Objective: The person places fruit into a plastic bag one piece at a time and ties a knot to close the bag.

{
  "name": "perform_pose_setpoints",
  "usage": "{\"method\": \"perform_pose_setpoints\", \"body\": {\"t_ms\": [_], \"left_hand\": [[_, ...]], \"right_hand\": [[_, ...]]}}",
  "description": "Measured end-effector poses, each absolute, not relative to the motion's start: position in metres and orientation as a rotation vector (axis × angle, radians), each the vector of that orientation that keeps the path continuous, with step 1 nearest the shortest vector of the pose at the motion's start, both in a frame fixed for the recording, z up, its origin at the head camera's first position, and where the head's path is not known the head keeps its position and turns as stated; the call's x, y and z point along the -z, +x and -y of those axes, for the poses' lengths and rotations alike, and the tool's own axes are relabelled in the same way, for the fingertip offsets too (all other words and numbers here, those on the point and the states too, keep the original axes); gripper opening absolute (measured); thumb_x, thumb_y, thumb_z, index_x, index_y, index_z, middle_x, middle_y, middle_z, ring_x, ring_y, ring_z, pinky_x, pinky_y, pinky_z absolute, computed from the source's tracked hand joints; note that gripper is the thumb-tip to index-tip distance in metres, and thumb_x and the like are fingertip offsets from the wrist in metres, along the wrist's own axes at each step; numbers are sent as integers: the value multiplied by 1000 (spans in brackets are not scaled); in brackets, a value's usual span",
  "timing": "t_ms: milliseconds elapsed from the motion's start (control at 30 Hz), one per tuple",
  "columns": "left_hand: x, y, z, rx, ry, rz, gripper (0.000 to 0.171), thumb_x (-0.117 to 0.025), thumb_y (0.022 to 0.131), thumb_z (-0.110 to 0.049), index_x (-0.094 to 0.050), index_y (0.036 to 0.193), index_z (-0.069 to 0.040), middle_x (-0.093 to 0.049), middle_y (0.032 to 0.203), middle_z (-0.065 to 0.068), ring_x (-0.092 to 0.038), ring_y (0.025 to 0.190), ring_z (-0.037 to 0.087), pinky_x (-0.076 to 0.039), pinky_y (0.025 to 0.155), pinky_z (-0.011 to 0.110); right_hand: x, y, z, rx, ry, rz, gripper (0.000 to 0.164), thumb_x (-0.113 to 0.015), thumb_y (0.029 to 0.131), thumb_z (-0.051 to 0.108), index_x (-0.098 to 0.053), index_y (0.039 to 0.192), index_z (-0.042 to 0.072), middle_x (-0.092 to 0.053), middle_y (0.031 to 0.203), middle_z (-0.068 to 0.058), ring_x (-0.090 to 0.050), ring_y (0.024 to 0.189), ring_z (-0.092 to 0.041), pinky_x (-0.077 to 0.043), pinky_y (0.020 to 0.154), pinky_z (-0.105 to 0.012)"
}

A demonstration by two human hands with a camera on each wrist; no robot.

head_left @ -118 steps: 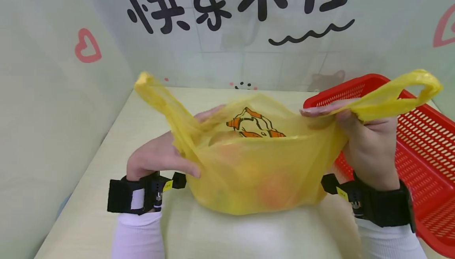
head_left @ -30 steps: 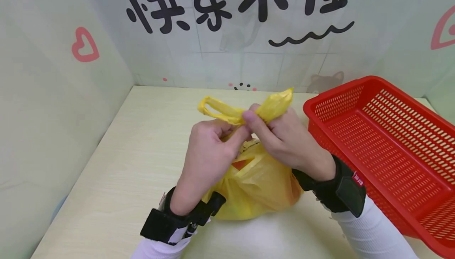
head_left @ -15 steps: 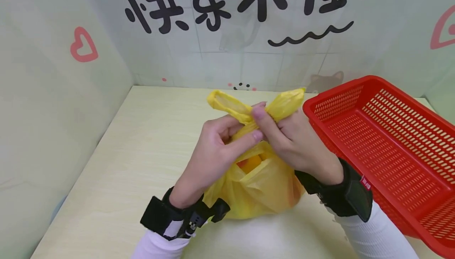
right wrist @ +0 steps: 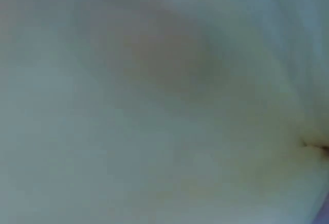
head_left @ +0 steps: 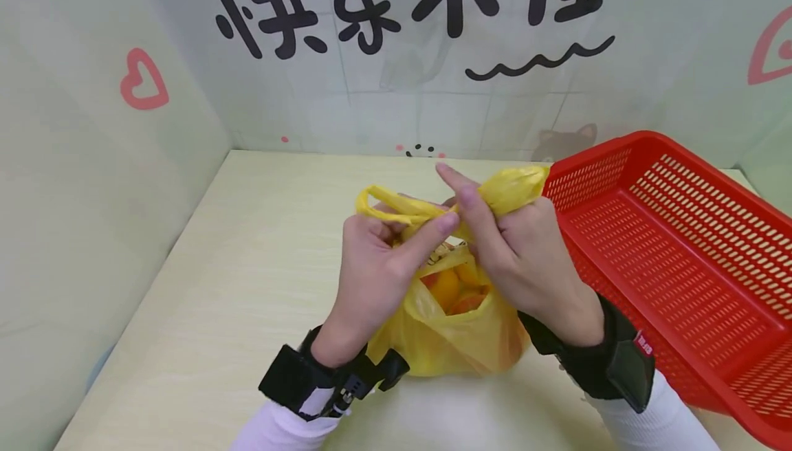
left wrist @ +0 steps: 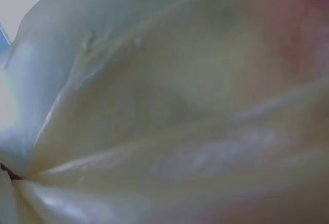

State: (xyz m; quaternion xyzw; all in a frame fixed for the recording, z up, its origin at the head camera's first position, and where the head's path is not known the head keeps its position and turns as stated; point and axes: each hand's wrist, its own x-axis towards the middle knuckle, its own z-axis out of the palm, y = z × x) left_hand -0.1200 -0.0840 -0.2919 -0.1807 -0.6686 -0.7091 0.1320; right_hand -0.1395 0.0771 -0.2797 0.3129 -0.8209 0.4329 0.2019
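Observation:
A yellow plastic bag (head_left: 454,348) sits on the table between the hands, its two handles drawn together above it. Orange and yellow round fruit (head_left: 447,289) shows through a gap in its front. My left hand (head_left: 379,269) pinches the looped left handle (head_left: 386,205) between thumb and fingers. The right handle (head_left: 513,190) sticks out past my right hand (head_left: 526,258), which grips it with the thumb on top and the index finger pointing up. Where the handles cross, fingers hide part of the plastic. Blurred bag film (left wrist: 180,106) fills the left wrist view; the right wrist view is too blurred to read.
A red perforated plastic basket (head_left: 674,251) stands on the right, close to my right forearm. The pale wooden table (head_left: 204,300) meets a printed wall (head_left: 371,121) at the back and another wall (head_left: 74,217) on the left.
Both hands have gone from holding the bag's spread sides to its gathered handles. In the last second the right hand moved slightly right and down, and the front gap widened, showing more fruit.

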Motion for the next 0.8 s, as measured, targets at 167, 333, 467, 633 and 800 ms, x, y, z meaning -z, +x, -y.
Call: {"method": "perform_pose_setpoints", "body": {"t_ms": [167,333,467,633,800], "left_hand": [[289,-121,87,2028,-513,2048,8,-69,91,-4,-70,90,4,-54,60,15,-51,53,19,-49,53,24],[288,-122,91,2003,-559,2106,11,-67,92,-5,-70,99,3,-71,86,16,-69,76,17,-59,73,30],[289,-122,88,1972,-520,2061,11,-69,91,-4,-70,99,3,-73,96,17,-72,84,19,-59,77,33],[292,-122,86,1846,-459,2041,9,-70,89,-4,-70,95,3,-72,86,17,-65,69,19,-55,63,25],[292,-125,89,1873,-472,2065,9,-69,91,-6,-70,89,3,-67,73,14,-51,56,17,-41,52,22]], "right_hand": [[277,-142,-78,-1263,761,2367,35,-49,103,20,-74,86,2,-49,52,2,-44,44,-5,-38,43,-20],[274,-144,-82,-1544,686,2469,39,-48,104,25,-51,73,2,-52,61,-7,-50,49,-18,-49,49,-26],[278,-147,-82,-1654,769,2435,38,-46,105,29,-50,79,2,-48,61,-6,-47,50,-19,-46,50,-26],[284,-153,-76,-1532,900,2426,44,-49,102,40,-59,81,3,-52,66,-4,-47,58,-15,-43,55,-25],[284,-156,-77,-1528,814,2585,43,-50,103,34,-65,77,4,-48,66,-5,-41,58,-15,-36,53,-25]]}}
